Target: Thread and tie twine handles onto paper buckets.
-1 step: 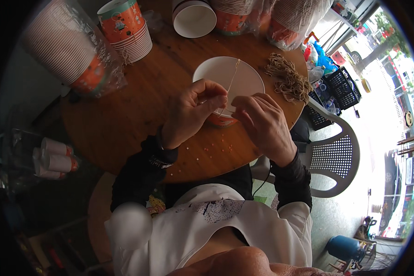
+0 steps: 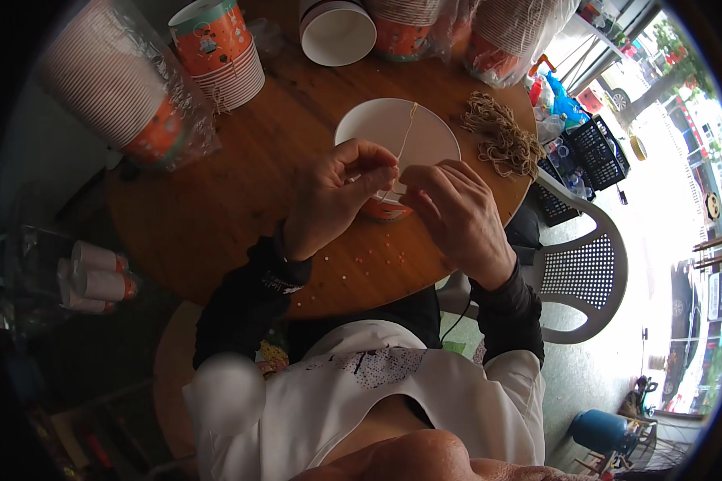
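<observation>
The thin tan string (image 2: 407, 138) is in front of the person, above the white inside of a round paper bucket (image 2: 437, 138) with orange outer wall. Its long axis goes from the far rim of the bucket, where a small knot or loop is seen, toward the person and slightly to the left, as a nearly straight line. The left hand (image 2: 361, 172) has its thumb and fingers pressed together on this string. The right hand (image 2: 425, 192) is just beside, with bent fingers pointing to the left; the fingertips are partly hidden, so I cannot tell if they also grip it.

The bucket stands upright, its wide mouth turned up, on the round brown wooden worktop (image 2: 241, 192), which has visible wood grain. To its right lies a tangled beige heap of soft, curly strings (image 2: 504, 135). Farther left there is an upright nested stack of orange and teal paper buckets (image 2: 226, 60), with ribbed white rims, and beside it a tilted stack of buckets in crinkled clear plastic (image 2: 108, 84). Another white-lined bucket (image 2: 341, 40) lies with its opening toward the person.
</observation>
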`<action>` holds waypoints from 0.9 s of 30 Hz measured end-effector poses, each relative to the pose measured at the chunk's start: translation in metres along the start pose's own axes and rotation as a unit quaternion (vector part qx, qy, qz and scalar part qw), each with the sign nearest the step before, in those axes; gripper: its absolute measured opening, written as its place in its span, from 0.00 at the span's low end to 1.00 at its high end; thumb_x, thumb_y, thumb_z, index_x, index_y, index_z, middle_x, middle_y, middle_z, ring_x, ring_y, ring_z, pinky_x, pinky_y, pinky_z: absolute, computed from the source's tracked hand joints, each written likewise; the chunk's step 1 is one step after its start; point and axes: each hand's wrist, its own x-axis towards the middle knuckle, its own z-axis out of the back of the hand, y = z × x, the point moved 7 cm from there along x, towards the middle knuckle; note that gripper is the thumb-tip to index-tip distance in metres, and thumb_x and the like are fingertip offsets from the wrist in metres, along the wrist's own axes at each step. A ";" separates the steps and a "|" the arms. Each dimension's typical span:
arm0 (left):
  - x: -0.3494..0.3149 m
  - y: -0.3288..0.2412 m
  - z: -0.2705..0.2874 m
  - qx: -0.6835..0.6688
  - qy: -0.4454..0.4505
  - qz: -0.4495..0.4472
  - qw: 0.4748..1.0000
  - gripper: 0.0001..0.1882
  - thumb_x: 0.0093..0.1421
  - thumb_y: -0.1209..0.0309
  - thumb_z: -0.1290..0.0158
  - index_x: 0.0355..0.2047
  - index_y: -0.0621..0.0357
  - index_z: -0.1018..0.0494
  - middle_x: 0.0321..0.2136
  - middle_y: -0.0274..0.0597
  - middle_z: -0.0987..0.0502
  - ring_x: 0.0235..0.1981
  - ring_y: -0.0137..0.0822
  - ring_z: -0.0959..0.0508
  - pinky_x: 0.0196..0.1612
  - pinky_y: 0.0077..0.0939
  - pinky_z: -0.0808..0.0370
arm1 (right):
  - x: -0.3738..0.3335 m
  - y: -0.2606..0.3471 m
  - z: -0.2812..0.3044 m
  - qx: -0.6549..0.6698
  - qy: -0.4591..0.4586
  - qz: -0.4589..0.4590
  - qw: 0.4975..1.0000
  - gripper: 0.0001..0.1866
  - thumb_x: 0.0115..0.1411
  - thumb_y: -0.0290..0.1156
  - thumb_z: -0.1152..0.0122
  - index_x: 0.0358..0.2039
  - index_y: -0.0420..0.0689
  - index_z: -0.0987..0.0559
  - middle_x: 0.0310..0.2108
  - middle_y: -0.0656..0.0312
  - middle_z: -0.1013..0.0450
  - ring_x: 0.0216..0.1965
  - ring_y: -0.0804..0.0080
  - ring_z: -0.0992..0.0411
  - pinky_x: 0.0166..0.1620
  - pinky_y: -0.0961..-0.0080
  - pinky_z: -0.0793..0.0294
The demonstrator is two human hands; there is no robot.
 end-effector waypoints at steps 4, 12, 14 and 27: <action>-0.001 0.005 -0.006 0.011 0.011 0.021 1.000 0.11 0.63 0.76 0.45 0.46 0.62 0.27 0.38 0.36 0.21 0.40 0.24 0.22 0.45 0.19 0.24 | 0.008 -0.007 0.002 0.028 -0.037 -0.013 0.999 0.13 0.53 0.26 0.37 0.40 0.45 0.27 0.28 0.60 0.26 0.34 0.56 0.25 0.42 0.65 0.28; -0.002 -0.008 -0.011 0.156 -0.003 -0.052 0.986 0.14 0.61 0.75 0.42 0.46 0.62 0.29 0.37 0.39 0.20 0.40 0.27 0.19 0.41 0.20 0.23 | 0.006 -0.025 -0.007 0.071 -0.029 -0.086 0.993 0.12 0.55 0.25 0.37 0.40 0.44 0.27 0.31 0.58 0.24 0.36 0.56 0.24 0.41 0.66 0.26; -0.002 -0.006 -0.011 0.140 -0.008 -0.052 0.989 0.14 0.62 0.74 0.42 0.46 0.62 0.30 0.36 0.39 0.20 0.40 0.27 0.19 0.41 0.19 0.23 | 0.005 -0.032 -0.007 0.152 -0.059 -0.122 0.979 0.11 0.56 0.24 0.37 0.40 0.42 0.26 0.32 0.58 0.24 0.37 0.60 0.23 0.41 0.70 0.26; -0.006 -0.003 -0.004 0.093 -0.045 -0.055 0.993 0.10 0.66 0.73 0.48 0.47 0.60 0.29 0.36 0.35 0.23 0.35 0.21 0.23 0.35 0.16 0.25 | -0.016 -0.048 -0.029 0.276 -0.068 -0.203 0.937 0.09 0.57 0.24 0.37 0.39 0.41 0.18 0.35 0.58 0.23 0.40 0.62 0.23 0.43 0.70 0.25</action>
